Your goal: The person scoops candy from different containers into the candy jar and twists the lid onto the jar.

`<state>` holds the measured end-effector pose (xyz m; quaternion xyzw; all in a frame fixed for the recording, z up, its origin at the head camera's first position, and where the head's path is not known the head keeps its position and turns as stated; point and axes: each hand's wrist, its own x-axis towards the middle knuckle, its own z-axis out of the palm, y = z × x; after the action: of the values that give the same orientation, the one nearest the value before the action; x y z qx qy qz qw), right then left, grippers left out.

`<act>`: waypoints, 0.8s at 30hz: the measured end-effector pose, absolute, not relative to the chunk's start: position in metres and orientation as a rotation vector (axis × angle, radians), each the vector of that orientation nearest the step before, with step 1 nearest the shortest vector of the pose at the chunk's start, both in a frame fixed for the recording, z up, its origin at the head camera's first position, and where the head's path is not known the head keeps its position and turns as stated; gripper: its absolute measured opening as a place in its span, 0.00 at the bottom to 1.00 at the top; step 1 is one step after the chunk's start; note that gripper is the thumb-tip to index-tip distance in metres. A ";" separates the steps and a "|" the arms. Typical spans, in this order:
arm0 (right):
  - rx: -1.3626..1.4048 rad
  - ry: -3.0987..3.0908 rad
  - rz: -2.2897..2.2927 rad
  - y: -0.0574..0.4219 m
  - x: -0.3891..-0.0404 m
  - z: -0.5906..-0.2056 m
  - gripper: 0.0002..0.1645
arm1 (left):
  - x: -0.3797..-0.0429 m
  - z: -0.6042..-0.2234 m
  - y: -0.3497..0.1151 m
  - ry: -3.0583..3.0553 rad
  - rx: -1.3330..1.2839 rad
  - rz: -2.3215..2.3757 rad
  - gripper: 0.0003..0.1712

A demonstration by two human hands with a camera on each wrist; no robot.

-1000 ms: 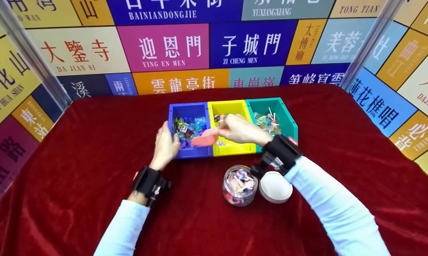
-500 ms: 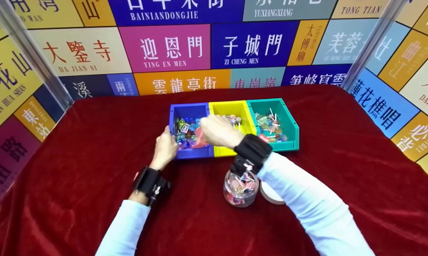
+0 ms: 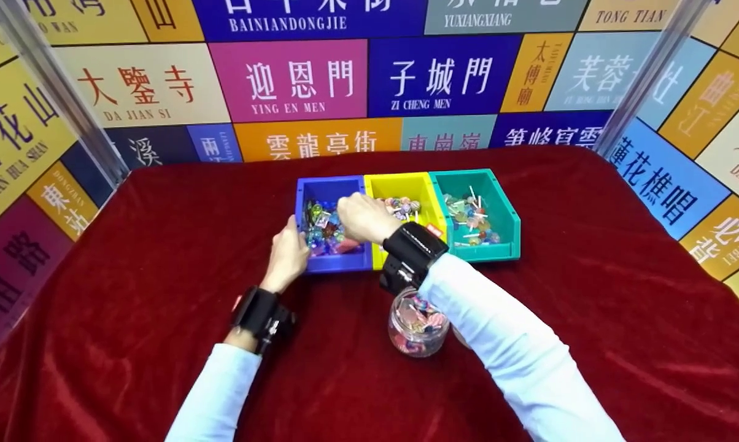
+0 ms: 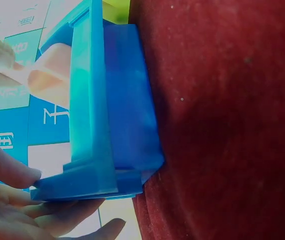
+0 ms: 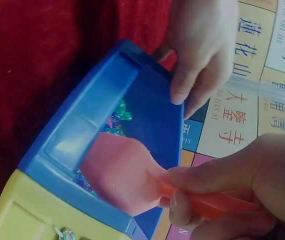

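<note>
My right hand (image 3: 364, 218) grips the handle of a pink scoop (image 5: 122, 172), whose bowl dips into the blue bin (image 3: 339, 264). Small shiny coloured beads (image 3: 326, 228) lie in that bin, partly hidden by the scoop and hand. At the bin's left wall, my left hand (image 3: 288, 253) holds the rim, thumb on the inner side and fingers outside, as the left wrist view (image 4: 12, 200) confirms. Below the bins stands an uncapped clear jar (image 3: 420, 331) with lollipops and other small sweets inside, partly covered by my right forearm.
A yellow bin (image 3: 434, 205) with lollipops adjoins the blue one. Right of it is a green bin (image 3: 495, 252) holding more lollipops. A white lid (image 3: 460, 336) beside the jar is mostly behind my right sleeve. Red cloth (image 3: 130, 294) covers the table before a printed wall.
My right hand has moved left and lowered the scoop from above the yellow and blue bins into the blue bin. The right forearm now covers most of the lid. My left hand stays put.
</note>
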<state>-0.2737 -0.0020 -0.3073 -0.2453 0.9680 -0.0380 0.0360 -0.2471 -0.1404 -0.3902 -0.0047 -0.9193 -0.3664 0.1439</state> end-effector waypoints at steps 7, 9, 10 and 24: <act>-0.640 2.877 -0.223 -0.003 -0.283 -0.312 0.12 | -0.248 -0.391 -0.140 -2.644 -0.012 -1.057 0.24; -0.675 2.873 -0.226 -0.003 -0.285 -0.316 0.10 | -0.248 -0.392 -0.140 -2.639 -0.017 -1.055 0.24; -0.685 2.869 -0.228 -0.003 -0.286 -0.318 0.10 | -0.249 -0.392 -0.140 -2.637 -0.019 -1.057 0.24; -0.586 2.873 -0.286 -0.020 -0.297 -0.337 0.13 | -0.250 -0.392 -0.140 -2.643 -0.018 -0.992 0.23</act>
<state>-0.2967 -0.0203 -0.3375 -0.1979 0.9705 -0.0965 0.0978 -0.2499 -0.1405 -0.3921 -0.0064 -0.9243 -0.3470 0.1587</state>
